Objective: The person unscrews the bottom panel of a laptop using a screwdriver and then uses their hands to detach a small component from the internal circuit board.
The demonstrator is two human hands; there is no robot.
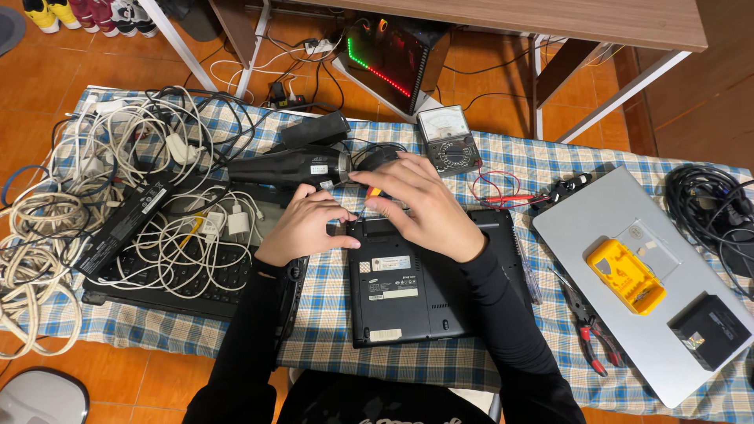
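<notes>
A small black laptop [424,290] lies upside down on a blue checked cloth [330,330], its underside with white labels facing up. My left hand [302,224] rests on its far left corner, thumb pressing the edge. My right hand [420,204] covers the far edge and is closed on a small screwdriver [373,191] with a red and yellow handle, its tip pointing left toward a black hair dryer [290,166]. Both arms wear black sleeves.
A tangle of white and black cables [118,204] lies over a black keyboard [181,275] at left. An analog multimeter [448,141] sits behind. At right, a silver laptop [644,290] carries a yellow bit case [626,275] and a black box [711,330]; red-handled pliers [593,334] lie beside it.
</notes>
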